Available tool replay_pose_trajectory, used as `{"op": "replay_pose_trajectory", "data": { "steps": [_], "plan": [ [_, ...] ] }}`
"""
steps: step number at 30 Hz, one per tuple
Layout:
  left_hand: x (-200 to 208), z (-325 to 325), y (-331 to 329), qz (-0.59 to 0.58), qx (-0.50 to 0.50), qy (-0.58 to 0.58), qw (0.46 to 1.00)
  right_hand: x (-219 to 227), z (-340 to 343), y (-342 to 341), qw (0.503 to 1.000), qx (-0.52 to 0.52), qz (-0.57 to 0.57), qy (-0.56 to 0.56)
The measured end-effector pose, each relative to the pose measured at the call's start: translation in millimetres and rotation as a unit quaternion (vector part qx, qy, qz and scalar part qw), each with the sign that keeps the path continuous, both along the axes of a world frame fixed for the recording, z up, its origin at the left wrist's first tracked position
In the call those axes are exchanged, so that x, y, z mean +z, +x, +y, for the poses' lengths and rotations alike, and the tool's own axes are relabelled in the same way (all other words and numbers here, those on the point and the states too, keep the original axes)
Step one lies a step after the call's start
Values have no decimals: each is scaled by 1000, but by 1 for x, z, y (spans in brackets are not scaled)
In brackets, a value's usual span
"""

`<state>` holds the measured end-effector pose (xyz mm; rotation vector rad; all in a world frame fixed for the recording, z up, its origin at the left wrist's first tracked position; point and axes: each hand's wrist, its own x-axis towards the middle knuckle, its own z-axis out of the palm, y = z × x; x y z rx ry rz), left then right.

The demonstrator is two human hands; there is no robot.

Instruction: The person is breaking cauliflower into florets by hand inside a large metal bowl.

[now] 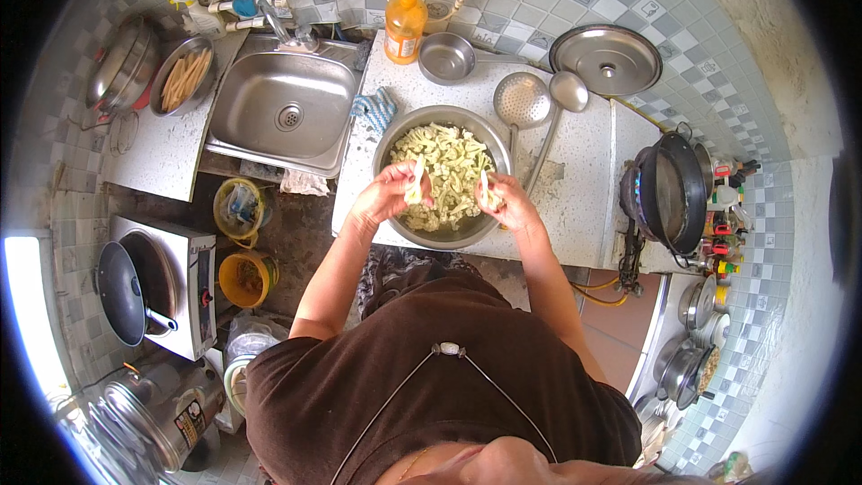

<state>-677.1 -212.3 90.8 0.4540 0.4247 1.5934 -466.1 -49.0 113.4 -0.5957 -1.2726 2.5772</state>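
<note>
A wide steel bowl (392, 220) stands on the speckled white counter in front of me, with many pale cauliflower pieces (449, 162) in it. Over its left side, my left hand (391, 192) is closed on a cauliflower floret (417, 181) between thumb and fingers. Above the bowl's right side, my right hand (512, 205) pinches another pale cauliflower floret (488, 190). The two hands are apart, with the loose pieces visible between them. My fingers partly cover both held florets.
Left of the bowl are a blue-white cloth (375, 110) and a steel sink (287, 94). Behind stand an orange pump bottle (406, 22) and a small saucepan (446, 58). A skimmer (522, 100) and a ladle (567, 91) lie to the right, before a black wok (678, 193) on a stove.
</note>
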Motion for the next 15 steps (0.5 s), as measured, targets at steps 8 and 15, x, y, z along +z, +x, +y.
{"op": "replay_pose_trajectory", "data": {
  "steps": [8, 15],
  "plan": [
    [-73, 14, 25, 655, 224, -207, 692, -57, -10, -3, 905, -65, -303, 291],
    [-29, 17, 62, 555, 146, -173, 800, -67, -21, -5, 985, -115, -72, -106]
  ]
}}
